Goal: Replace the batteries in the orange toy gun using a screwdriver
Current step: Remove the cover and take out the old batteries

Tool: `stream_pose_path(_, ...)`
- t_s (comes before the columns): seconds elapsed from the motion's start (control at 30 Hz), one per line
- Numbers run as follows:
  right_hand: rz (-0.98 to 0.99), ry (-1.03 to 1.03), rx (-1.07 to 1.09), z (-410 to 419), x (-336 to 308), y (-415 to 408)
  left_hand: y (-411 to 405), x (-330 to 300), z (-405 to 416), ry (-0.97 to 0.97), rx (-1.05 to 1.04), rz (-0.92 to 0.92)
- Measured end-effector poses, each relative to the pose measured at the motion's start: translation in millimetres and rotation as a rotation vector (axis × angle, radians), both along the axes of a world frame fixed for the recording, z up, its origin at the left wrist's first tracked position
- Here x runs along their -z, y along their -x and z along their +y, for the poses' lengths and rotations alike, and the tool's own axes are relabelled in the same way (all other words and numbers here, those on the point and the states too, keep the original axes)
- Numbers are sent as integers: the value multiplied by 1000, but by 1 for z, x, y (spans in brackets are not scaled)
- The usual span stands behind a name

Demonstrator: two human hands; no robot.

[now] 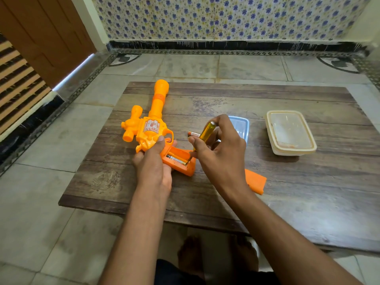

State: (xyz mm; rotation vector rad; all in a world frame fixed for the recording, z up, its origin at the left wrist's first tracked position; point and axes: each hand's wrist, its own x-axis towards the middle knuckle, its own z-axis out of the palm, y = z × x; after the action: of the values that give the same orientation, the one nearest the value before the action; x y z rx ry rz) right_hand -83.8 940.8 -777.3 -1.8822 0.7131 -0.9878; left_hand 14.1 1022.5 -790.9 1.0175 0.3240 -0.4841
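Lying on side, orange toy gun (151,128), battery compartment (178,159) open.

Orange toy gun (152,124), yellow-handled screwdriver (206,133), brown wood-grain table (287,192), blue-flowered wall tiles (226,17)

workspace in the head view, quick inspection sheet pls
surface: low wooden table, worn, on tiled floor
job's things: orange toy gun with grip compartment open, battery inside; screwdriver tip at compartment end; loose battery and orange cover on table
clutter: lidded plastic box; blue tray behind right hand
grippers: left hand grips gun; right hand holds screwdriver
cables: nothing seen
surroundings: floral wall, brown door at left
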Motion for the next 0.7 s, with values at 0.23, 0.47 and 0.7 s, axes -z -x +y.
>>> stream_pose_path(0.23, -65, -109, 50, -9, -1, 5, -5, 5, 1, 11, -15, -10)
stream_pose_path(0.47, -257, -458, 19, -7, -4, 10, -5, 4, 1, 12, 9, -1)
stream_pose_path(0.7, -387, -534, -37, -4, -11, 8, -5, 4, 1, 10, 15, 10)
